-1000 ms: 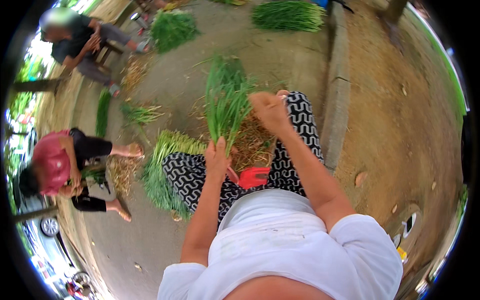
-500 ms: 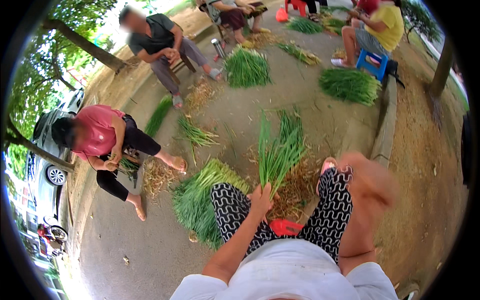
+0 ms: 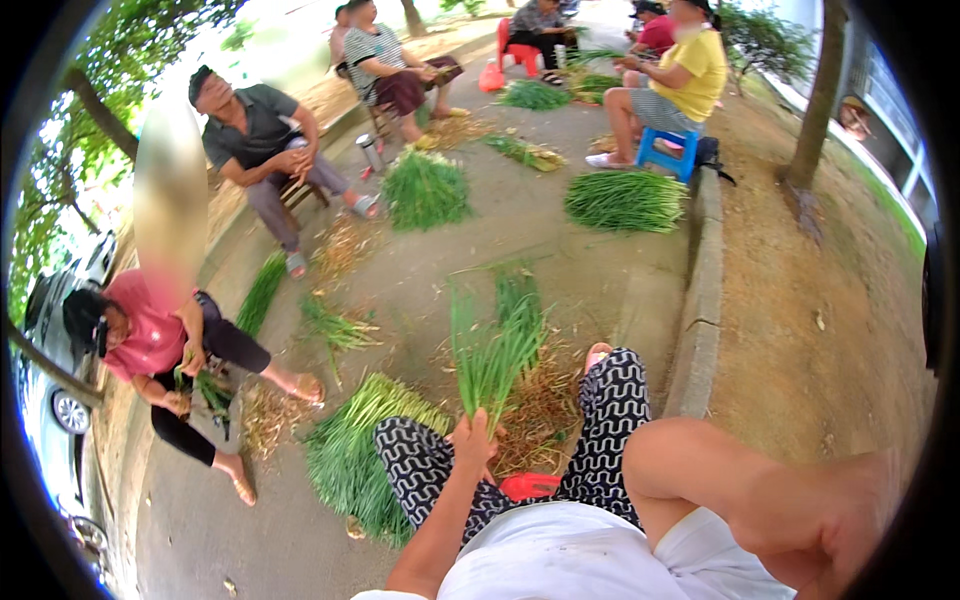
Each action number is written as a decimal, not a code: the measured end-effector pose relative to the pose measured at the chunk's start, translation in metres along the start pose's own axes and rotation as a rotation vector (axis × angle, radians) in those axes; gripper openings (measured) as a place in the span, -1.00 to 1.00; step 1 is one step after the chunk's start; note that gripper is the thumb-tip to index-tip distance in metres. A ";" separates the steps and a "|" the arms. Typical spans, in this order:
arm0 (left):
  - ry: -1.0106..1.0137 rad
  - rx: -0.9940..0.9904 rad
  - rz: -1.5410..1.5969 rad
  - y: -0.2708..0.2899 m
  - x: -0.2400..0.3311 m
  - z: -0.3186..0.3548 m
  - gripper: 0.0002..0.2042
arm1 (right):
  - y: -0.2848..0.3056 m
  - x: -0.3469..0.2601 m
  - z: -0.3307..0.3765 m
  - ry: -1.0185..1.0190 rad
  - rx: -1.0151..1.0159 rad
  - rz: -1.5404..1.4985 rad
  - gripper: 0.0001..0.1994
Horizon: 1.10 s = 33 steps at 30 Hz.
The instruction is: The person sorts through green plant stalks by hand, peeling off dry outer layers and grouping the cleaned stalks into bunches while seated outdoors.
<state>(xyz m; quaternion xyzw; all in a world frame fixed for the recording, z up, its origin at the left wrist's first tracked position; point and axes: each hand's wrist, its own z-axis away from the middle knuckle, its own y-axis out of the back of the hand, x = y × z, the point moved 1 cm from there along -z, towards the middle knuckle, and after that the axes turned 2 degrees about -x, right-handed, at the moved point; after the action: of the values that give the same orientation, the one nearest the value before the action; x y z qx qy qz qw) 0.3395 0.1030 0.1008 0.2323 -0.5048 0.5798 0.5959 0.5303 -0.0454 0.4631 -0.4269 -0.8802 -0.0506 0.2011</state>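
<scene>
Between my knees, my left hand (image 3: pixel 475 447) is closed around the lower ends of a bunch of scallions (image 3: pixel 472 365), whose green leaves stand up and fan out away from me. My right hand (image 3: pixel 850 510) is out at the lower right, apart from the scallions; motion smears its fingers. Just beyond the held bunch lie more loose scallions (image 3: pixel 518 305). Dry brown peelings (image 3: pixel 540 415) cover the ground between my feet. By my left knee spreads a large pile of scallions (image 3: pixel 355 475). A red plastic object (image 3: pixel 530 487) shows partly at my lap.
A person in pink (image 3: pixel 150 325) sits at left, handling scallions. Another in dark grey (image 3: pixel 265 140) sits farther back. A person in yellow (image 3: pixel 690 75) sits on a blue stool (image 3: pixel 668 150) beside a scallion pile (image 3: pixel 628 200). A concrete kerb (image 3: pixel 700 300) runs along the right.
My right hand has swung outward and down, from beside my right knee to the lower right. My left hand still grips the bunch. The whole view has shifted, with the scene now farther left.
</scene>
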 end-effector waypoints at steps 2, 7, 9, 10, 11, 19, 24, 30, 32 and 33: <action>0.003 -0.067 0.025 -0.013 -0.004 -0.009 -0.74 | -0.008 -0.003 -0.007 0.004 -0.075 0.066 -0.84; 0.010 0.016 0.010 -0.008 -0.009 -0.007 -0.75 | -0.018 -0.002 -0.008 0.035 -0.189 0.151 -0.85; 0.023 0.014 -0.002 -0.008 -0.008 -0.008 -0.77 | -0.022 -0.002 -0.008 0.031 -0.249 0.201 -0.85; 0.033 -0.001 0.003 -0.009 -0.005 -0.006 -0.78 | -0.023 -0.003 -0.009 0.033 -0.279 0.222 -0.85; 0.027 -0.012 0.000 -0.010 -0.007 -0.008 -0.78 | -0.024 -0.005 -0.011 0.041 -0.304 0.245 -0.84; 0.046 -0.002 0.036 -0.003 -0.018 -0.019 -0.75 | -0.039 -0.027 -0.028 0.066 -0.497 0.378 -0.85; 0.071 0.033 -0.056 0.001 -0.032 -0.029 -0.75 | -0.050 -0.043 -0.045 0.066 -0.581 0.455 -0.85; 0.106 0.120 -0.173 -0.011 -0.018 -0.021 -0.71 | -0.049 -0.047 -0.061 0.054 -0.610 0.469 -0.84; 0.114 0.166 -0.184 -0.011 -0.019 -0.022 -0.69 | -0.051 -0.045 -0.065 0.063 -0.618 0.455 -0.83; 0.110 0.138 -0.178 -0.010 -0.022 -0.027 -0.67 | -0.052 -0.043 -0.067 0.060 -0.621 0.442 -0.83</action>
<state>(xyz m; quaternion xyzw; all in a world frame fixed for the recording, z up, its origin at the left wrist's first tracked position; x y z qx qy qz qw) 0.3619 0.1142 0.0743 0.2843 -0.4077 0.5698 0.6544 0.5347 -0.1273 0.5111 -0.6455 -0.7032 -0.2828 0.0940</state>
